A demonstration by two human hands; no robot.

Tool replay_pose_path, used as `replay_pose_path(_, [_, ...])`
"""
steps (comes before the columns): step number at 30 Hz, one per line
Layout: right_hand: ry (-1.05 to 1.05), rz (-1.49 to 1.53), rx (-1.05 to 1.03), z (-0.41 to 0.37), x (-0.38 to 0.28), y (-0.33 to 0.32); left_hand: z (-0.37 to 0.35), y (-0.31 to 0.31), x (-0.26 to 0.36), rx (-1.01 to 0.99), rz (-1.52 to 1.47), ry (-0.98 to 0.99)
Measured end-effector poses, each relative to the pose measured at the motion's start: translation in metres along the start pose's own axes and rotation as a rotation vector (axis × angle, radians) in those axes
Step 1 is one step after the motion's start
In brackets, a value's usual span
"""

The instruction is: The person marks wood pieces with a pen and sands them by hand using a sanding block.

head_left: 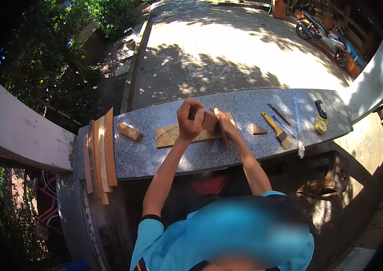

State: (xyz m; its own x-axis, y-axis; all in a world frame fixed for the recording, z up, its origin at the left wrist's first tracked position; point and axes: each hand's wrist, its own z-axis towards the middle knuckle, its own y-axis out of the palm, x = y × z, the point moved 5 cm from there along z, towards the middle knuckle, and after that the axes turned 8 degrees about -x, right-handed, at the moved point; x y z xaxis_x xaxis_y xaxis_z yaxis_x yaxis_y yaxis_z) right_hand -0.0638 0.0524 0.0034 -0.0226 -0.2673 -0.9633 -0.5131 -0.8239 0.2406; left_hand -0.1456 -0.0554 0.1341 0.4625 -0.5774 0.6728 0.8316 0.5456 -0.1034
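Above the middle of the grey stone slab [146, 161], my left hand [190, 119] is closed around a small brown wooden block [209, 122]. My right hand [225, 124] is at the block's right side, with a thin brown piece [222, 134] between palm and block; its fingers point up and away. Under both hands a longer pale wooden board [169, 135] lies on the slab, partly covered by them. A small wooden wedge [258, 129] rests right of my right hand. Another wooden block [129, 132] lies to the left of the board.
Several curved wooden strips [103, 153] lie across the slab's left end. On the right are a yellow-handled brush [276, 128], a chisel-like tool [279, 113], a blue pen [278, 120], a metal ruler [298, 122], a yellow tape roll [321, 126] and a black clamp-like tool [320, 109].
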Motion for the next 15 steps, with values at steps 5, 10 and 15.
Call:
replay_pose_path(5, [-0.322,-0.106,-0.100,-0.033,-0.111,0.054,0.014,0.014,0.002,-0.139,-0.045,0.051])
replay_pose_path(10, [-0.190,-0.092,-0.020,0.010,-0.027,0.016,0.012,0.004,-0.003,-0.173,-0.079,0.076])
replay_pose_path(15, [-0.185,-0.185,-0.030,-0.005,0.005,-0.014,0.011,0.010,-0.014,-0.122,-0.155,0.034])
